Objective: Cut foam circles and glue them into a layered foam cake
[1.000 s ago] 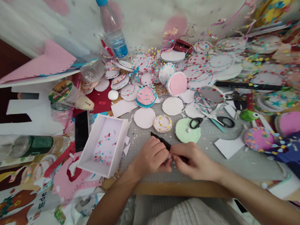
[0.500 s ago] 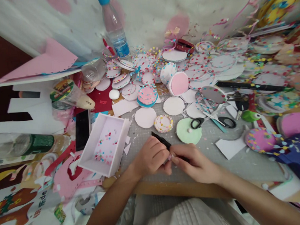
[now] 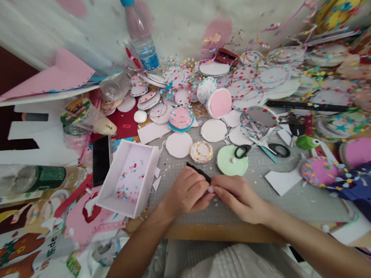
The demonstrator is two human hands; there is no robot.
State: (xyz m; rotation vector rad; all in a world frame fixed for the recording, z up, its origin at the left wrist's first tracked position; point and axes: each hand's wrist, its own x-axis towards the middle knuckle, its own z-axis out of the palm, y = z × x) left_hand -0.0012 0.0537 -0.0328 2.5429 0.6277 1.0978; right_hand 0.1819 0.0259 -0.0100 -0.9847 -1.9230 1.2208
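Head view — black strip (image 3: 198, 170) along left grip (image 3: 189, 191) — far side

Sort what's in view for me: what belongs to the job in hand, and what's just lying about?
In the job:
Small pale piece, at the fingertips of the left hand and right hand
Black tool, by the fingers
White box, probably

Lying about, it seems:
Blue-capped bottle
Black phone
Green-labelled bottle
Scissors, untouched
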